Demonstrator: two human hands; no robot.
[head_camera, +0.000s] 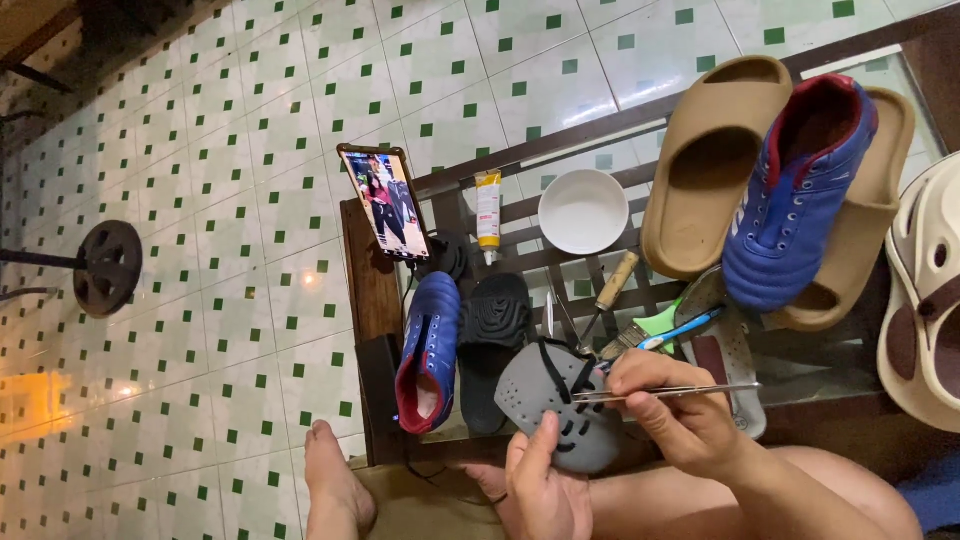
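A grey shoe upper (558, 405) is steadied over the lap by the left hand (545, 490), grip clenched on its lower edge, while thin metal tweezers (665, 391) are pinched in the right hand (675, 410), tips directed at the black lacing, beside the glass-topped table (800, 350).

view: head, the only camera, worn on the person's head | facing: steeply down over lap and bare foot (338, 490) | range: close to both hands, low in frame | covers: glass-topped counter (600, 160) with shoes ahead, tiled floor (200, 150) filling the left | overlap: no second view to share with
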